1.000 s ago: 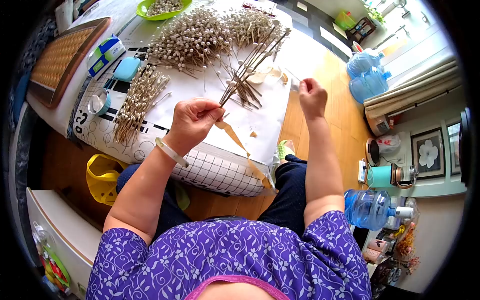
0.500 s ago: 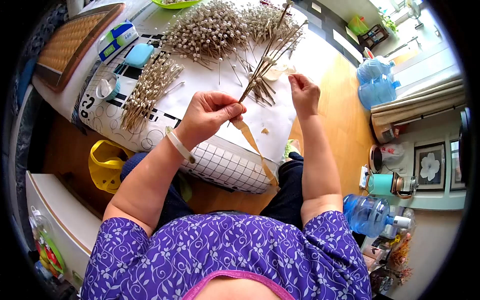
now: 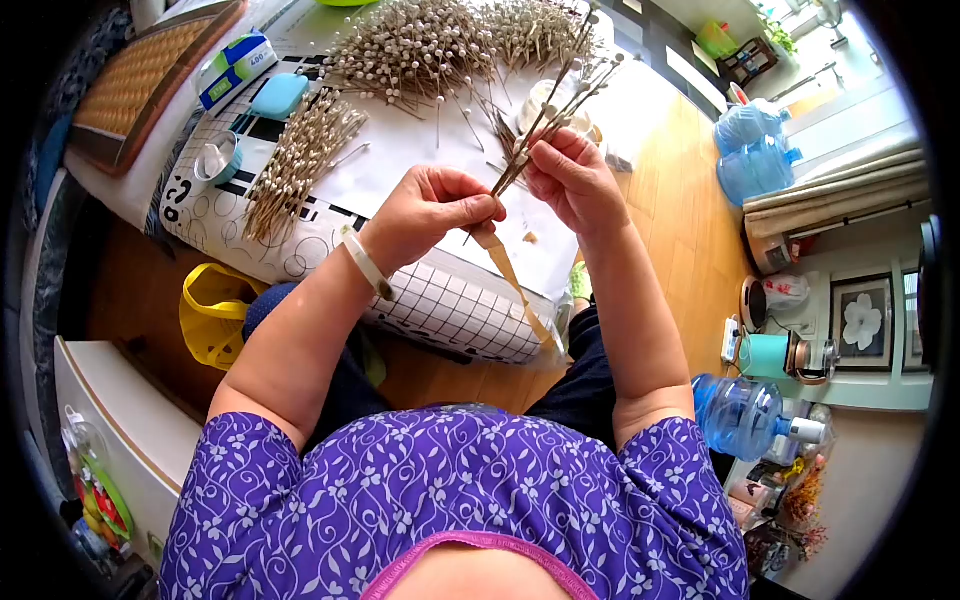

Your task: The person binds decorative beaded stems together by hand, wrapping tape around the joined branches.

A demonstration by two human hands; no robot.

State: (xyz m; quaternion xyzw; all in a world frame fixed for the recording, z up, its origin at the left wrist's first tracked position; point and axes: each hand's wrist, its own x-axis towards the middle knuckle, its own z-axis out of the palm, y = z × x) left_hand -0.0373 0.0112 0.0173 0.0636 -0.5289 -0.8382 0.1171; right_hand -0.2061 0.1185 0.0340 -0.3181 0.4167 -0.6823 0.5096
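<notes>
A thin dark branch (image 3: 565, 103) with small pale buds slants up and away over the table. My left hand (image 3: 430, 212) pinches its lower stem between thumb and fingers. From under those fingers a tan strip of tape (image 3: 505, 268) hangs toward the table's front edge. My right hand (image 3: 575, 180) is closed, its thumb and fingertips pressed on the branch a little higher up; any small piece between them is hidden. Beyond my hands lies a large heap of bud-tipped stems (image 3: 410, 50), and a smaller bundle of stems (image 3: 300, 160) rests to the left.
On the table's left are a light-blue case (image 3: 280, 96), a roll of tape (image 3: 217, 160) and a blue-green packet (image 3: 236, 70). A pale round container (image 3: 545, 105) sits behind the branch. A yellow bag (image 3: 212, 318) stands on the floor at left, large water bottles (image 3: 755, 165) at right.
My right hand has moved left and inward from beside the branch onto its stem. My left hand keeps its pinch, shifted slightly right and up; the tape strip still hangs from it.
</notes>
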